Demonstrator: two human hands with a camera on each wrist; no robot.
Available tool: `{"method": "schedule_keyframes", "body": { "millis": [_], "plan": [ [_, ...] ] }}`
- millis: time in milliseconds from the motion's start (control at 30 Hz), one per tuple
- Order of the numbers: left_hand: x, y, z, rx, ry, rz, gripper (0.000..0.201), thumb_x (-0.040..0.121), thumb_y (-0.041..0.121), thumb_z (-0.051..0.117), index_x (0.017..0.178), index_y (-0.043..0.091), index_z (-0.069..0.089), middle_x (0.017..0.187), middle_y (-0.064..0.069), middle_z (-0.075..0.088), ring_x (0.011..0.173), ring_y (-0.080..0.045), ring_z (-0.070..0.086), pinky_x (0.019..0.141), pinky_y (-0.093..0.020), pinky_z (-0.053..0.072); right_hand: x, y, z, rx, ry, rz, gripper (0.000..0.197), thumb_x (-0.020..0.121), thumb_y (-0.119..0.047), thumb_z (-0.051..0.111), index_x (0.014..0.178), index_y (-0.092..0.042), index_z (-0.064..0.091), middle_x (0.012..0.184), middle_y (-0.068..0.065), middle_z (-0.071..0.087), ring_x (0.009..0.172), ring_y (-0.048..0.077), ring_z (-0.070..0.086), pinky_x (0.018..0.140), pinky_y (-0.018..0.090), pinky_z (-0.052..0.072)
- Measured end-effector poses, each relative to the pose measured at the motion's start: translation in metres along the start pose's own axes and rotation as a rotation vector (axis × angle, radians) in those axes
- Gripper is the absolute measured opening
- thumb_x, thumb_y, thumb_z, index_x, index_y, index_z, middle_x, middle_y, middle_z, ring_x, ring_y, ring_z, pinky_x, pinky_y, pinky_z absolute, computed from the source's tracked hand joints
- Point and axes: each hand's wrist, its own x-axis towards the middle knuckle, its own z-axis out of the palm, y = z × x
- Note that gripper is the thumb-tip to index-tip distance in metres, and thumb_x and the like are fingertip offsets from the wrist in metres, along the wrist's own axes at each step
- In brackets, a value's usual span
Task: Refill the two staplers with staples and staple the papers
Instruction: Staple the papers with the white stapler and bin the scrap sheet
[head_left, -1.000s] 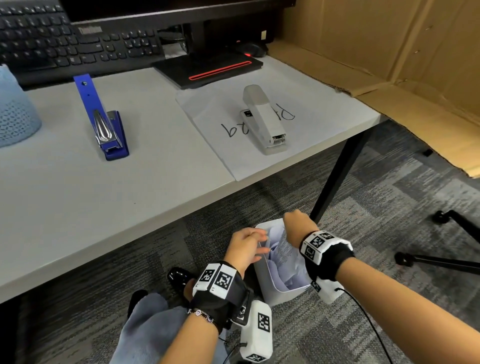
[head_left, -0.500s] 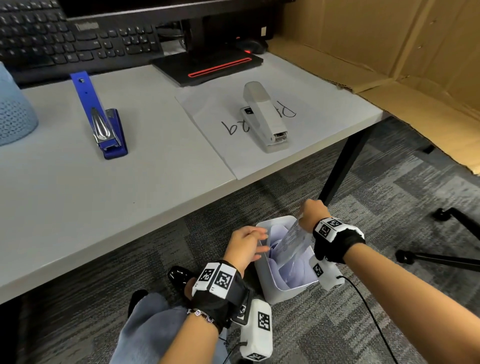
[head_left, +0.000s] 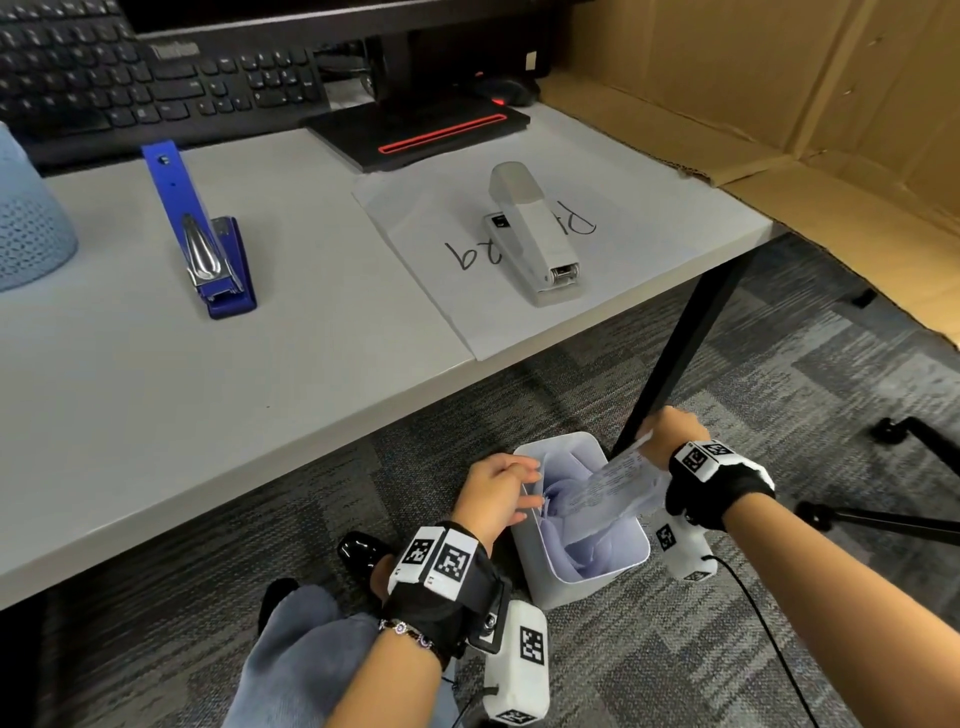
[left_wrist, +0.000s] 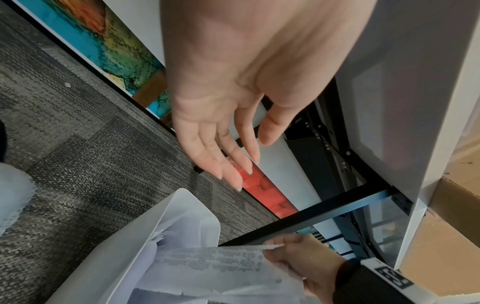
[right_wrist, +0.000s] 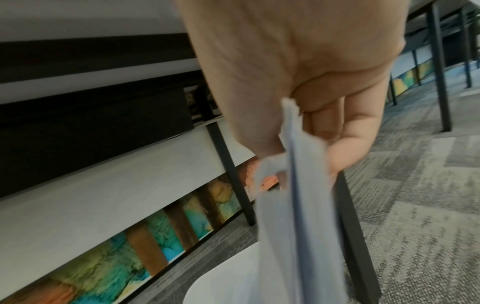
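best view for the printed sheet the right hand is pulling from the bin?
Left wrist: the printed sheet faces the camera, text lines visible, right hand pinching its corner. Head shows it small and angled; right wrist shows it edge-on and blurred.

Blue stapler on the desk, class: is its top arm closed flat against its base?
No. In the head view the blue stapler stands with its arm swung up and back, the metal staple channel exposed.

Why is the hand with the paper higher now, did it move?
Yes. The right hand has lifted up and away from the bin, toward the table leg, pulling the paper out.
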Motion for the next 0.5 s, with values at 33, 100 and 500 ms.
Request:
{"method": "schedule_keyframes", "body": {
  "millis": [33,100,500],
  "plan": [
    [0.0,0.0,0.0,0.0,-0.001,0.001,0.02,0.096,0.011,0.043,0.097,0.018,0.062,0.105,-0.003,0.064,0.073,-0.012,0.062,0.067,-0.022,0.044,0.001,0.006,0.0,0.008,-0.008,0.007,0.023,0.08,-0.014,0.062,0.1,-0.017,0.073,0.102,0.015,0.067,0.093,0.035,0.066,0.074,0.036,0.053],
    [0.001,0.0,0.001,0.007,-0.004,0.004,0.022,0.097,0.012,0.043,0.105,0.016,0.062,0.106,-0.002,0.064,0.074,-0.012,0.063,0.068,-0.022,0.044,-0.002,0.018,-0.001,0.018,-0.031,0.025,0.023,0.079,-0.01,0.062,0.094,-0.022,0.074,0.1,0.012,0.069,0.095,0.034,0.067,0.078,0.035,0.054],
    [0.002,0.0,0.006,0.017,-0.005,0.011,0.021,0.096,0.011,0.044,0.107,0.015,0.062,0.101,0.001,0.064,0.072,-0.012,0.063,0.066,-0.021,0.044,-0.013,0.021,0.023,-0.03,0.0,-0.05,0.026,0.084,-0.013,0.059,0.105,-0.025,0.069,0.107,0.014,0.068,0.099,0.035,0.065,0.081,0.04,0.056]
  ]
}}
